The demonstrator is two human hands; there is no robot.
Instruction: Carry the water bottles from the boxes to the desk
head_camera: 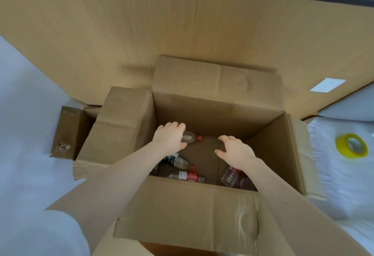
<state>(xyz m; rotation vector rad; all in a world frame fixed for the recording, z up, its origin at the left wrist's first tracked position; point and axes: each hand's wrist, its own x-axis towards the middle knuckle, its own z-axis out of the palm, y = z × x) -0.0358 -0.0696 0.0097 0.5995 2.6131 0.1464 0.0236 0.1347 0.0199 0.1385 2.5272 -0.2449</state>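
In the cardboard box (182, 205), the left hand (170, 137) curls round a red-capped water bottle (191, 137) to lift it; the right hand (235, 151) hovers spread and empty, seemingly seeking another.

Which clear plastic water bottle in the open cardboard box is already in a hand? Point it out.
The red-capped bottle gripped by the left hand, toward the far wall of the box; the other bottles lie loose near the front wall.

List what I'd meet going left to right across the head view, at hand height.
small cardboard box → left hand, gripping a red-capped bottle → right hand, holding nothing → big box's right flap → yellow tape roll
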